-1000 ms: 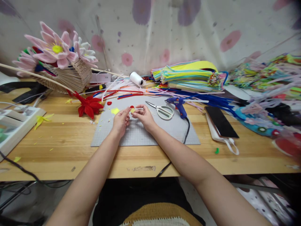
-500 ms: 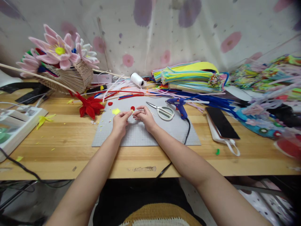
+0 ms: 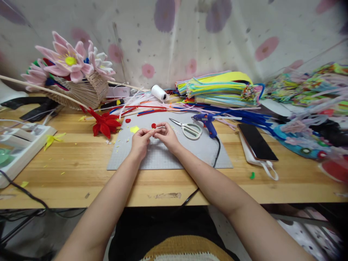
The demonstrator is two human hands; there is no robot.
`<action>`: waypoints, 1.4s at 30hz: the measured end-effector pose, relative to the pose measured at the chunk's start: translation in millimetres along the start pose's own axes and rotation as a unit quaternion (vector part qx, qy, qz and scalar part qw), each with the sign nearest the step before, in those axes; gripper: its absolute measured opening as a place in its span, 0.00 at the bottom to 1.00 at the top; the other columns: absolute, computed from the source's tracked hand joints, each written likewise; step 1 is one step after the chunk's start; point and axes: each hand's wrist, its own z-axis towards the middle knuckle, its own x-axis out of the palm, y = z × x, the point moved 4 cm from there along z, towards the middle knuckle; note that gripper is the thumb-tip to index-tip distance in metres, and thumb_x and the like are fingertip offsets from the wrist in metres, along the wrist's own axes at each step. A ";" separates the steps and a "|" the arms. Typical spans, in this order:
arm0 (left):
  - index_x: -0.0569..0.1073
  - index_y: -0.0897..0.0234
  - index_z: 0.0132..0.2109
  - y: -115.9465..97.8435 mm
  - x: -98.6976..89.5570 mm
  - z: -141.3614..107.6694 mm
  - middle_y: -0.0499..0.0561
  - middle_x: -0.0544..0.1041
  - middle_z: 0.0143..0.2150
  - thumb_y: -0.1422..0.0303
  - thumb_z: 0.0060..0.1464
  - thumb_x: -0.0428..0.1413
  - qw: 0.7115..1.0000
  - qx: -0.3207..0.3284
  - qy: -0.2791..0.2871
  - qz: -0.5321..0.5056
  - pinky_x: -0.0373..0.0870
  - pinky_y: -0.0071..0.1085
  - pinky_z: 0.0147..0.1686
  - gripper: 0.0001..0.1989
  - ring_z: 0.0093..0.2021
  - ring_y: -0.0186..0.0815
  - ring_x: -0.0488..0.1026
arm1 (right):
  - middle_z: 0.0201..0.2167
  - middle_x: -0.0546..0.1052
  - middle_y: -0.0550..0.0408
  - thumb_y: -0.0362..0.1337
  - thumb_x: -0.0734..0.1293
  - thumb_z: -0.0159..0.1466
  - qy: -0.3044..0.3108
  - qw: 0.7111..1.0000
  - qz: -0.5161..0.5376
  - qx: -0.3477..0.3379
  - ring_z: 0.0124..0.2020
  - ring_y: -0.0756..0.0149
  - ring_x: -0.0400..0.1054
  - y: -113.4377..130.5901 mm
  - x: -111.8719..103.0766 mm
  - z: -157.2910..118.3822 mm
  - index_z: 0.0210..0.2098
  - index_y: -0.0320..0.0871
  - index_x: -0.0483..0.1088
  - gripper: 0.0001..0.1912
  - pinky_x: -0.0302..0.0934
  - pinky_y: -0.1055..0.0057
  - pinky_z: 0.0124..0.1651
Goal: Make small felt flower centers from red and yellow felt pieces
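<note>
Over the grey cutting mat (image 3: 163, 161), my left hand (image 3: 140, 142) and my right hand (image 3: 168, 138) meet at their fingertips. Both are closed in a pinch, and whatever small thing sits between the fingers is mostly hidden. A small red round piece (image 3: 153, 125) shows just beyond the fingertips. Another red piece (image 3: 128, 120) lies at the mat's upper left. Nearer my left hand is a flat yellow piece (image 3: 134, 129), with tiny yellow scraps around it. Scissors (image 3: 191, 131) rest to the right of my right hand, blades slightly apart.
A blue glue gun (image 3: 206, 122) lies at the mat's right, its cord running to the front edge. Beyond it is a phone (image 3: 257, 142). A red fuzzy flower (image 3: 104, 124), power strip (image 3: 29, 148), white thread spool (image 3: 159, 93) and pipe-cleaner bundles (image 3: 220, 87) surround the mat.
My right fingers have moved in against my left fingertips and closed more. The small yellow bit that showed at my left fingertips is now hidden.
</note>
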 end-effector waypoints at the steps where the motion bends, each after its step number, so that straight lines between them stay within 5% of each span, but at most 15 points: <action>1: 0.66 0.66 0.21 0.7 -0.6 0.3 0.43 0.66 0.17 0.67 0.29 0.66 1.000 0.005 -0.002 0.007 0.42 0.22 0.16 0.15 0.15 0.20 0.52 | 0.25 0.73 0.64 0.38 0.71 0.45 -0.006 1.000 -0.002 0.001 0.28 0.72 0.69 -0.4 -0.6 0.1 0.35 0.46 0.58 0.21 0.64 0.68 0.39; 11: 0.70 0.68 0.24 -0.7 4.1 -3.9 0.41 0.59 0.18 0.61 0.34 0.65 0.999 -0.043 0.024 -0.003 0.44 0.21 0.14 0.16 0.17 0.21 0.51 | 0.21 0.72 0.66 0.39 0.72 0.43 -0.054 0.998 0.014 0.016 0.24 0.74 0.67 3.5 -4.1 -1.1 0.33 0.45 0.58 0.22 0.63 0.72 0.33; 16: 0.74 0.68 0.28 -1.0 3.0 -4.1 0.41 0.61 0.17 0.63 0.32 0.65 0.999 -0.025 0.001 0.028 0.43 0.22 0.15 0.15 0.16 0.21 0.51 | 0.21 0.72 0.66 0.39 0.73 0.43 -0.024 0.999 0.021 0.025 0.24 0.73 0.67 4.7 -1.4 -1.7 0.34 0.46 0.58 0.23 0.62 0.72 0.33; 25: 0.71 0.69 0.25 0.7 0.2 -2.2 0.41 0.63 0.17 0.63 0.27 0.67 0.999 -0.038 -0.020 0.022 0.41 0.23 0.15 0.17 0.15 0.19 0.49 | 0.27 0.72 0.63 0.37 0.69 0.47 -0.059 0.998 -0.023 -0.017 0.31 0.72 0.67 12.9 -9.6 -1.5 0.35 0.45 0.59 0.18 0.61 0.69 0.42; 31: 0.68 0.68 0.23 -0.8 0.2 -3.5 0.41 0.62 0.17 0.65 0.26 0.67 0.998 -0.055 -0.029 0.004 0.41 0.22 0.14 0.18 0.15 0.19 0.49 | 0.27 0.71 0.61 0.39 0.71 0.47 -0.074 0.995 -0.051 -0.034 0.30 0.73 0.66 27.3 -22.9 0.2 0.34 0.45 0.61 0.17 0.60 0.71 0.39; 38: 0.69 0.69 0.23 -2.6 -0.7 -4.4 0.39 0.56 0.16 0.67 0.28 0.66 0.998 -0.065 -0.018 -0.007 0.40 0.21 0.14 0.15 0.16 0.19 0.47 | 0.20 0.69 0.60 0.48 0.69 0.50 -0.053 0.978 -0.200 -0.015 0.23 0.73 0.62 57.1 -50.2 5.6 0.22 0.42 0.63 0.17 0.57 0.72 0.30; 42: 0.69 0.68 0.22 -2.1 -1.2 -3.0 0.39 0.56 0.15 0.68 0.29 0.66 0.998 -0.056 -0.026 0.002 0.42 0.22 0.14 0.13 0.16 0.20 0.48 | 0.23 0.73 0.56 0.47 0.67 0.53 0.038 0.938 -0.341 0.050 0.26 0.71 0.65 80.8 -82.7 -5.1 0.23 0.41 0.69 0.15 0.58 0.71 0.31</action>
